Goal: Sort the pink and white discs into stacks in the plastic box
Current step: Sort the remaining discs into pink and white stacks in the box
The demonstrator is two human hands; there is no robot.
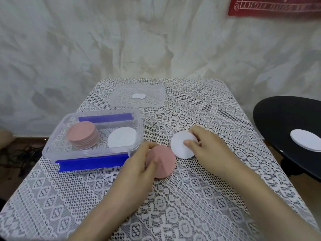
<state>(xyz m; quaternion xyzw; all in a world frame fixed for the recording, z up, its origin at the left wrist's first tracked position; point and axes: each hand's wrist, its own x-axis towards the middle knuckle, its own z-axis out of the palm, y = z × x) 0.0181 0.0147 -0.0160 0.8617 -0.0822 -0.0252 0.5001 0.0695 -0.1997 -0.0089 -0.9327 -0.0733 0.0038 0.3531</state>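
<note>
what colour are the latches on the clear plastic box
Blue: both long clip-on latches of the clear rectangular plastic box, seen in the head view.

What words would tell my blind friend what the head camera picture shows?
A person's left hand grips a pink disc and the right hand pinches a white disc at a lace-covered table. To their left, an open plastic box holds a pink stack and a white stack.
</note>
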